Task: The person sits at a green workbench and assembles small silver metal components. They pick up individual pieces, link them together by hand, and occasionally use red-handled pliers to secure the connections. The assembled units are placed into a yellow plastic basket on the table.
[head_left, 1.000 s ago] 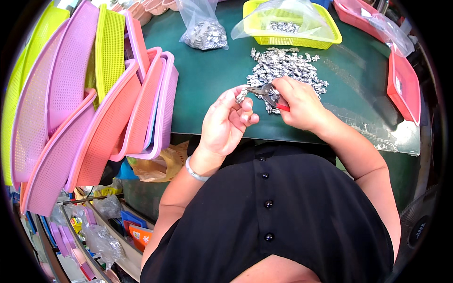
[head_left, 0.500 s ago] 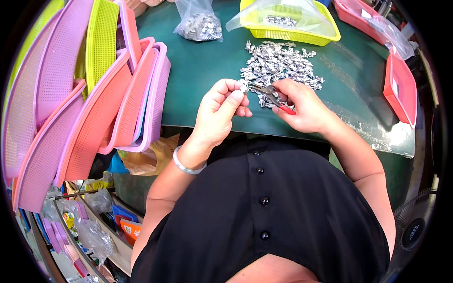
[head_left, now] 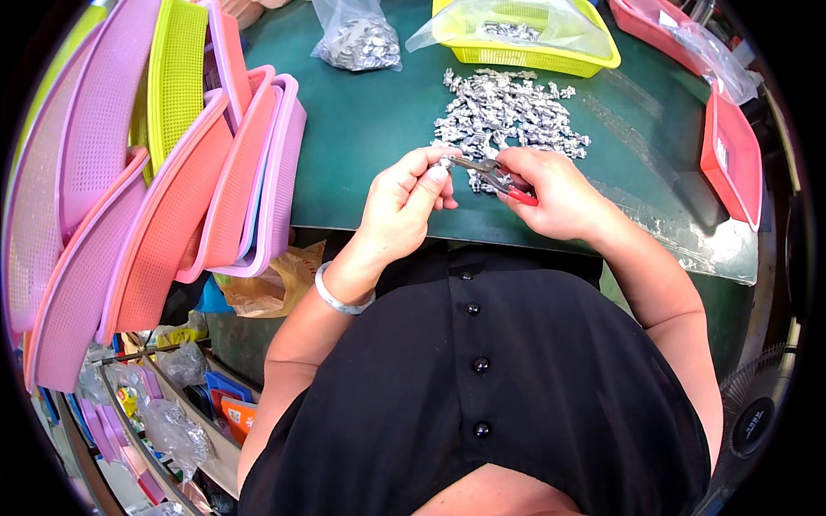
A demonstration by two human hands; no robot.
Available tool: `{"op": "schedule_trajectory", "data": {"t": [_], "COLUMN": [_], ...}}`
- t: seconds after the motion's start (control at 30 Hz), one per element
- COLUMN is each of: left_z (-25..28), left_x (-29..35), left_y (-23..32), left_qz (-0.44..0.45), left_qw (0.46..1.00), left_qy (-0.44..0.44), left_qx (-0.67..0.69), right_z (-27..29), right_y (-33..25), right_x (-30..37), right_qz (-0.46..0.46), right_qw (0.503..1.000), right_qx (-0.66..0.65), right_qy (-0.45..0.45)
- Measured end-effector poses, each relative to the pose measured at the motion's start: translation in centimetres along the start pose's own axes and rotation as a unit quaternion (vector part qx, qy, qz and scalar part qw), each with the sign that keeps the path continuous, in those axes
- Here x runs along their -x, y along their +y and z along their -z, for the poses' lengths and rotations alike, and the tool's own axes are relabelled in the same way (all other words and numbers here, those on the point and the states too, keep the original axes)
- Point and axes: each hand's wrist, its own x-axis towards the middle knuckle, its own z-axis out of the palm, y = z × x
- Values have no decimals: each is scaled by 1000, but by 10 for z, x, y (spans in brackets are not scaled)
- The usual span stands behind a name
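Note:
My left hand pinches a small silvery metal piece between thumb and fingertips. In my right hand is a pair of pliers with red handles, gripped in a closed fist. The jaws of the pliers point left and reach the piece at my left fingertips; whether they are closed on it is too small to tell. Just beyond both hands a heap of small silvery metal pieces lies spread on the green tabletop.
A yellow-green basket with a plastic bag in it stands behind the heap. A clear bag of metal parts lies left of it. Nested plastic baskets crowd the left side. A red tray sits at right; a fan stands lower right.
My left hand has shifted slightly, and the jaws of the pliers have come nearer the small metal piece. The whole view has moved a little; both hands keep their grips.

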Motion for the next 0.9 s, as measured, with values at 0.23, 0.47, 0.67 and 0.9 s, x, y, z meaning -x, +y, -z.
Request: {"op": "schedule_trajectory", "data": {"t": [0.23, 0.47, 0.67, 0.9], "left_z": [-3, 0, 0, -1], "left_x": [-1, -5, -7, -7], "left_y": [-5, -17, -14, -15], "left_qz": [-37, -173, -144, -144], "left_qw": [988, 939, 957, 956], "left_qy": [36, 25, 61, 47], "left_qx": [-147, -297, -246, -250], "right_z": [3, 0, -2, 0], "right_y": [-8, -6, 1, -1], "right_x": [-3, -3, -2, -3], "right_qz": [-42, -32, -20, -33], "right_qw": [997, 993, 995, 993], "right_qx": [-56, -102, -92, -97], "right_qy": [-42, -58, -44, -52]}}
